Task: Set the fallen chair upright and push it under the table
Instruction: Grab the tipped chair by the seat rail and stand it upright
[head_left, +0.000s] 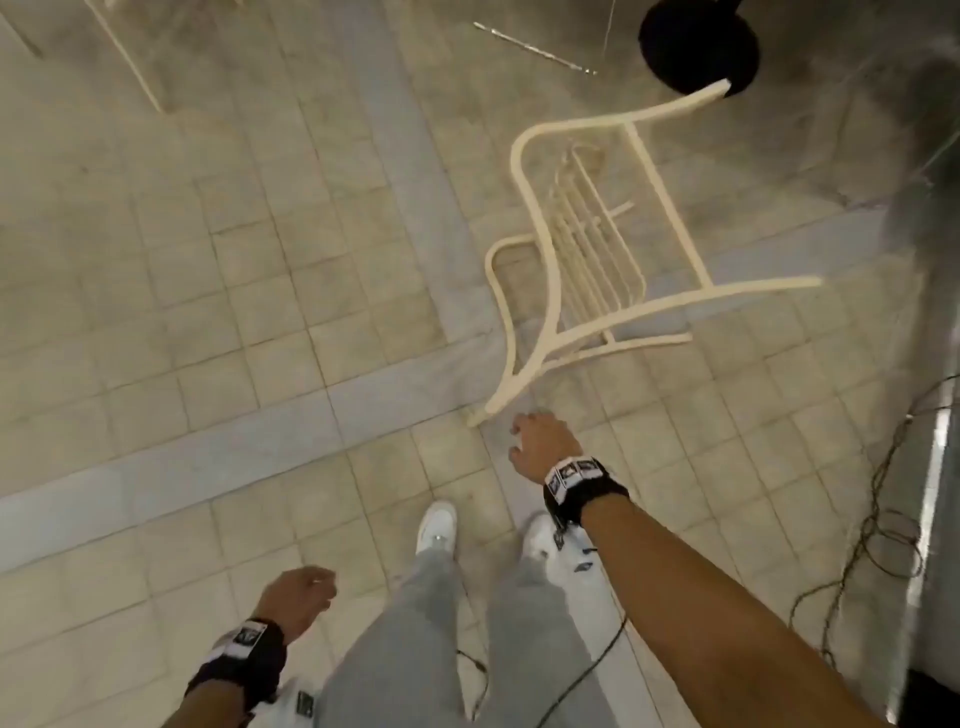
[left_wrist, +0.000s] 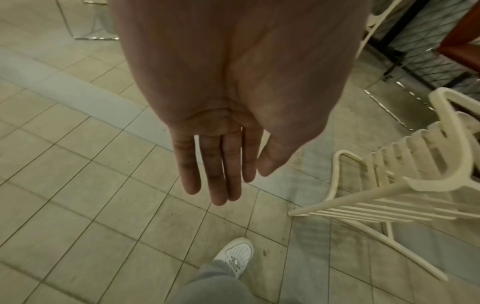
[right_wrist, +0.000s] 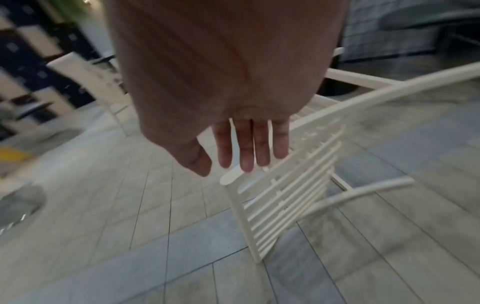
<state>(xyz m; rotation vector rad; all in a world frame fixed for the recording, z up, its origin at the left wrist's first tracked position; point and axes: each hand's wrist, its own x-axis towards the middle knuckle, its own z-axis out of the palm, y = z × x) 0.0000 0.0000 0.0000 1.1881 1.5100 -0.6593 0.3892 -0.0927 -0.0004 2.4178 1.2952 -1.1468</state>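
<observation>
A pale tiled floor with grey bands is seen underfoot. The right hand's fingers are held straight and slightly apart, gripping nothing, just short of the chair. The right hand is stretched toward the chair's nearest leg tip. The chair, cream and slatted, is lying on its side. The left hand is kept well back from the chair, fingers straight and close together, empty. White shoes are placed near the chair.
</observation>
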